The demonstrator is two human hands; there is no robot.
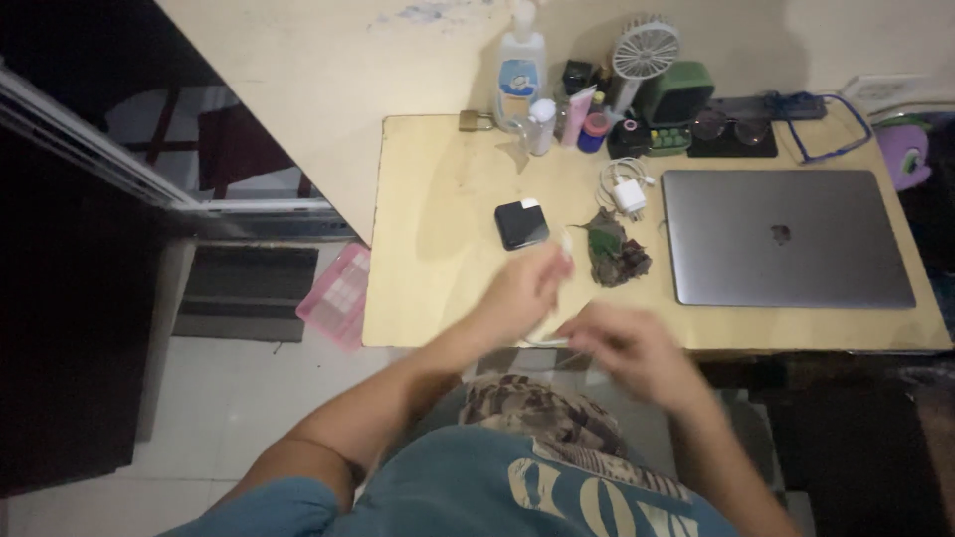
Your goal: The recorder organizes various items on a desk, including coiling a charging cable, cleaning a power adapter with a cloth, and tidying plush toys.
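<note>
A thin white object, too blurred to be named more closely, is pinched in the closed fingers of the left hand, which is raised over the front part of the pale wooden desk. The object stands up out of the fingertips, its long axis roughly upright and tilted slightly away from the body. The right hand is held lower and nearer the body, at the front edge of the desk, with its fingers curled; whether anything is gripped in it cannot be told, because of motion blur. A pale sliver is seen between the two hands, just left of the right hand's fingers, and it may belong to the same white object. The left hand is thus the one nearer to, and in charge of, the white piece, which lies up and to the left of the right hand.

Just beyond the left hand a small black case lies flat. To its right, a dark crumpled clump with a green leaf rests near a white charger with its coiled cable. Farther right, a closed grey laptop is laid. Along the wall, a pump bottle, a small fan and a pair of glasses are ranged.
</note>
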